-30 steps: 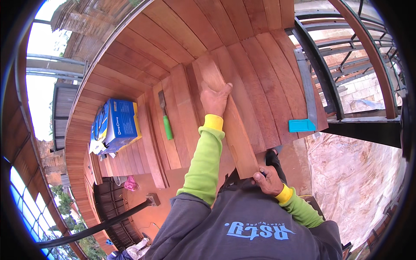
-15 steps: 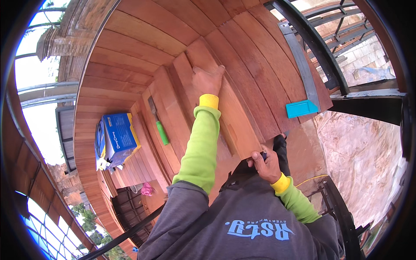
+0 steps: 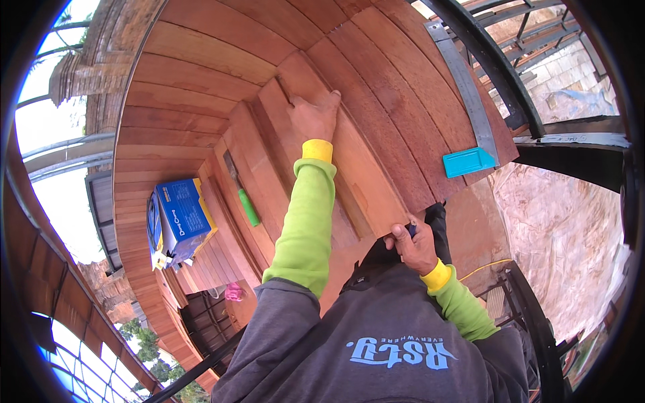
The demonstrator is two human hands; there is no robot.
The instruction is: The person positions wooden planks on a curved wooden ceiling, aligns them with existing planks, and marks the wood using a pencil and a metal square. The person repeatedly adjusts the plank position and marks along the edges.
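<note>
Reddish boards [image 3: 403, 107], plank [image 3: 368, 176] beneath clamped left hand [image 3: 316, 117], right hand [image 3: 415, 250] gripping plank's near end

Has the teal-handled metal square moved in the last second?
No; the teal-handled metal square still lies near the right edge of the reddish-brown wooden boards.

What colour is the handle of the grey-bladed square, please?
The grey-bladed square's handle is turquoise, best seen in the head view.

At frame centre, a long wooden board [image 3: 366, 171] is toned reddish-brown; at left, a rectangular cardboard box [image 3: 183, 213] is coloured blue and yellow.
</note>
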